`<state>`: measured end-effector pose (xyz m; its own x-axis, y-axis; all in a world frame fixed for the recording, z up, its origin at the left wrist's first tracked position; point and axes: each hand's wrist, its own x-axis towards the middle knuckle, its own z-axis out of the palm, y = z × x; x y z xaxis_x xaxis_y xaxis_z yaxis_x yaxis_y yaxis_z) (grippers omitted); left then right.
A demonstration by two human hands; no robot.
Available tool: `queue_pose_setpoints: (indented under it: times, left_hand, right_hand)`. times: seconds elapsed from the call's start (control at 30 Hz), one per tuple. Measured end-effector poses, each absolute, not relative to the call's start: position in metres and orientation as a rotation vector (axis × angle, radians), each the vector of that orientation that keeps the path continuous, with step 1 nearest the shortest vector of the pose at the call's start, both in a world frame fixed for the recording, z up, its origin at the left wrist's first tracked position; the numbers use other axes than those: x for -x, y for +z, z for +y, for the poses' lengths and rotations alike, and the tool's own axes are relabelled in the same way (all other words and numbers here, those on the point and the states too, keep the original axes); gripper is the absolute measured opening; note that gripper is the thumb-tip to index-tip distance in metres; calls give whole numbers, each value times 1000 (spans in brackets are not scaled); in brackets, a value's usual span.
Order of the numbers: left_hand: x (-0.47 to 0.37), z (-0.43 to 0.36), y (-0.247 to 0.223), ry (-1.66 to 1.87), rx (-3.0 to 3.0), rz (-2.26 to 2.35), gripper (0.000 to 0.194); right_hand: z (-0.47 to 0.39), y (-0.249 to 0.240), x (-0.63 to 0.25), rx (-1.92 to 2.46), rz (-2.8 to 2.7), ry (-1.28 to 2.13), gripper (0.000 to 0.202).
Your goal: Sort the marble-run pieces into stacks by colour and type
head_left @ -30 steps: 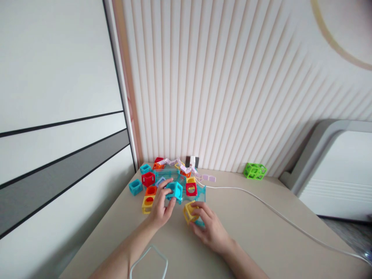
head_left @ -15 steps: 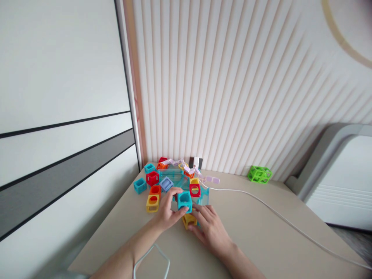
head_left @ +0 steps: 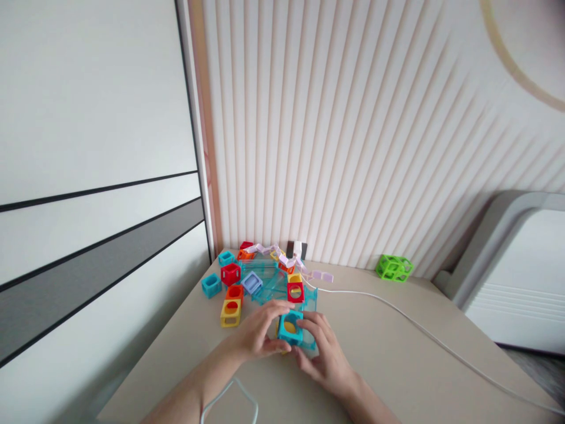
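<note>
A turquoise hollow cube block [head_left: 286, 338] with a round opening sits low over the table, on top of a yellow block [head_left: 290, 327] that shows through the hole. My left hand [head_left: 260, 333] grips the cube from the left, fingers along its far side and thumb at the near corner. From the right, my right hand [head_left: 325, 347] closes on it, fingertips on its upper right edge and thumb near the bottom. Most of the yellow block is hidden. A clear blue piece [head_left: 310, 338] shows beside the cube. Just beyond stands a red block [head_left: 295, 292].
Left of my hands lie a yellow block [head_left: 230, 315], a red block [head_left: 230, 274] and turquoise blocks [head_left: 212, 285]. Behind are clear blue track pieces [head_left: 260, 270] and a lilac chain [head_left: 289, 260]. A white cable [head_left: 384, 297] crosses the table; green frames [head_left: 394, 268] stand by the wall.
The turquoise cube has come down and slightly right, onto the yellow block. My right hand, earlier at the yellow block, now has its fingers on the turquoise cube too.
</note>
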<state>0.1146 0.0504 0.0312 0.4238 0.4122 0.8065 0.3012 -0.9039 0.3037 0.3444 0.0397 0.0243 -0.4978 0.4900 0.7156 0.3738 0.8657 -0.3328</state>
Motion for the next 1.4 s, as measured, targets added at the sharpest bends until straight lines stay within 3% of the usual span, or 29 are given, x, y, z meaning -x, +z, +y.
queue_pose_setpoints:
  times: [0.07,0.13,0.2,0.23,0.3,0.37,0.47,0.63,1.17,1.4]
  left_hand:
    - [-95,55,40,1550,-2826,596,47]
    - [-66,62,47,1938,-2769,822,37]
    - [-33,71,51,2289,-2324,1462,26]
    - [-18,75,51,2270,-2078,1831,24]
    - [7,83,47,1884,-1733,2411,29]
    - [21,88,39,1184,-1652,2657,42]
    - [24,91,25,812,-1691,2600,52]
    - [20,95,14,618,-1763,2469,48]
    - [12,91,24,500,-1697,2546,36]
    - [7,86,33,602,-1587,2640,33]
  right_hand:
    - [40,24,-346,632,-2093,161,41]
    - [40,22,-348,668,-2046,167,39]
    - [42,19,-351,717,-2015,175,39]
    - [43,18,-352,737,-2001,178,39]
    - [45,15,-354,772,-1969,186,38]
    - [46,14,-355,791,-1945,199,38]
    - [46,14,-356,802,-1964,214,38]
    - [46,17,-356,821,-2001,198,39]
    - [48,15,-359,848,-2010,225,39]
    - [47,18,-358,851,-2008,252,39]
